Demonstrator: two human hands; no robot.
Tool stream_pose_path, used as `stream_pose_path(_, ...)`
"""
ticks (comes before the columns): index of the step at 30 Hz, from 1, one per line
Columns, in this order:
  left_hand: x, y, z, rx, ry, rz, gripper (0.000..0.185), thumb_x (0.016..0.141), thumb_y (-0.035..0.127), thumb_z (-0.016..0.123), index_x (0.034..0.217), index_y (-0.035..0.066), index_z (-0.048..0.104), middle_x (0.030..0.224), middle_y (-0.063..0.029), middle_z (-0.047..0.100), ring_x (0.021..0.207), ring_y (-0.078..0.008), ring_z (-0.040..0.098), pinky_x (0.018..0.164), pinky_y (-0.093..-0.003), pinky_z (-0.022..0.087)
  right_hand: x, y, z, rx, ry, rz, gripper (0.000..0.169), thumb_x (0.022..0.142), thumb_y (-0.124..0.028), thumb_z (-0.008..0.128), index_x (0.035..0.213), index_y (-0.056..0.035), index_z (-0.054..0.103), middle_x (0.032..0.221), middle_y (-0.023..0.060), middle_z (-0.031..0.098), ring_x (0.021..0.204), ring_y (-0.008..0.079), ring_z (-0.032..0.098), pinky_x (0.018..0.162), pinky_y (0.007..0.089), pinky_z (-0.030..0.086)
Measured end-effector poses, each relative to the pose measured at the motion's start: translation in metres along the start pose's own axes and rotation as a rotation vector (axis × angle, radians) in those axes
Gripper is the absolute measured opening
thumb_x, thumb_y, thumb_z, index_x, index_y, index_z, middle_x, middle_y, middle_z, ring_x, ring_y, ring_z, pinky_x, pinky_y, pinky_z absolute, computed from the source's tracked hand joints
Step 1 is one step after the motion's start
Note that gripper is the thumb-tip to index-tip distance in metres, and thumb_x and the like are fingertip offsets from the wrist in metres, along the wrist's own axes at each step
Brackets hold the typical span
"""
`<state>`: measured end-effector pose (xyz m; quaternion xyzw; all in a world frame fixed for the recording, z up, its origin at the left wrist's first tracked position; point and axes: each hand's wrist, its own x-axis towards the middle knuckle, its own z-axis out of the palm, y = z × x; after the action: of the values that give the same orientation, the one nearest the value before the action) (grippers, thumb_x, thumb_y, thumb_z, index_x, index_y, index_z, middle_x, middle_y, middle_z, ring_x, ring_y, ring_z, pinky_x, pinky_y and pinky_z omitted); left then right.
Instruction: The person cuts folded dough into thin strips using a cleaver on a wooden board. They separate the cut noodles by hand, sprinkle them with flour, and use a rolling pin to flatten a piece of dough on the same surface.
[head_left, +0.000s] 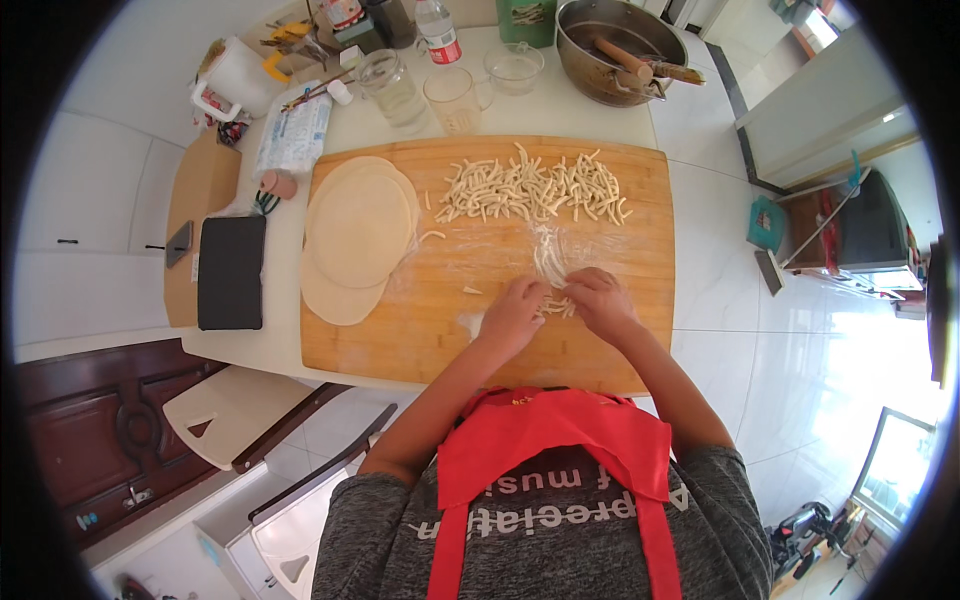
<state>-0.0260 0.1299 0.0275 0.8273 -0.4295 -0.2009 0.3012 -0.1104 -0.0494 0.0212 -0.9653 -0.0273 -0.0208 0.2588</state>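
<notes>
On a large wooden board (420, 345), my left hand (516, 309) and my right hand (598, 296) are close together near the front, with fingers bent. Short dough strips (556, 305) lie between them, touching the fingertips; whether either hand grips one cannot be made out. A streak of white flour (550, 255) runs just beyond the hands. Farther back is a wide heap of short dough noodles (532, 187). Round, flat dough sheets (360, 225) overlap at the board's left side. A small dough piece (472, 290) rests left of my left hand.
Behind the board stand a glass jar of clear liquid (391, 94), a clear mug (452, 105), a glass bowl (514, 69) and a big metal pot (585, 71) with a wooden-handled tool. A black tablet-like slab (232, 273) and a cardboard box (206, 176) are at the left.
</notes>
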Motion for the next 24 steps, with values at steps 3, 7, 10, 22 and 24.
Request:
stream_pose_path(3,-0.004,0.008,-0.009,0.102,0.025,-0.114,0.057,0.062,0.008,0.067,0.115,0.010,0.044,0.114,-0.0130,0.041,0.107,-0.0303,0.041,0.087,-0.0357,0.039,-0.020,-0.004,-0.018,0.051,0.089,0.148,0.037,0.072,-0.011,0.059,0.108,-0.0118,0.052,0.114,0.0107,0.046,0.103,0.0286,0.045,0.086,0.0386,0.040)
stream_pose_path(7,0.001,0.012,-0.005,0.121,-0.050,-0.237,0.058,0.062,0.006,0.067,0.115,0.008,0.043,0.112,-0.0153,0.041,0.105,-0.0305,0.042,0.085,-0.0370,0.041,-0.030,-0.014,-0.035,0.023,0.021,0.448,0.053,0.066,-0.013,0.067,0.116,-0.0116,0.046,0.112,0.0134,0.045,0.096,0.0321,0.049,0.081,0.0396,0.043)
stream_pose_path(10,0.012,0.016,0.014,0.029,-0.024,-0.167,0.052,0.064,0.003,0.064,0.112,0.005,0.044,0.106,-0.0165,0.043,0.098,-0.0313,0.046,0.081,-0.0366,0.042,-0.021,-0.020,-0.028,0.126,-0.072,0.513,0.056,0.065,-0.010,0.066,0.117,-0.0106,0.044,0.111,0.0170,0.043,0.093,0.0343,0.050,0.079,0.0397,0.045)
stream_pose_path(22,0.082,0.030,0.049,-0.564,-0.004,-0.160,0.027,0.072,0.006,0.058,0.098,0.001,0.054,0.075,-0.0121,0.056,0.067,-0.0241,0.056,0.061,-0.0346,0.045,-0.010,0.007,-0.013,0.658,0.182,0.723,0.030,0.065,-0.008,0.064,0.094,-0.0051,0.058,0.082,0.0131,0.059,0.073,0.0207,0.057,0.066,0.0302,0.047)
stream_pose_path(24,0.106,0.040,0.031,-0.622,-0.004,-0.143,0.027,0.073,0.008,0.057,0.099,0.001,0.054,0.075,-0.0114,0.057,0.065,-0.0223,0.055,0.061,-0.0333,0.045,0.007,0.016,-0.034,0.656,0.233,0.762,0.033,0.066,-0.007,0.064,0.098,-0.0039,0.057,0.076,0.0093,0.060,0.068,0.0132,0.054,0.066,0.0268,0.046)
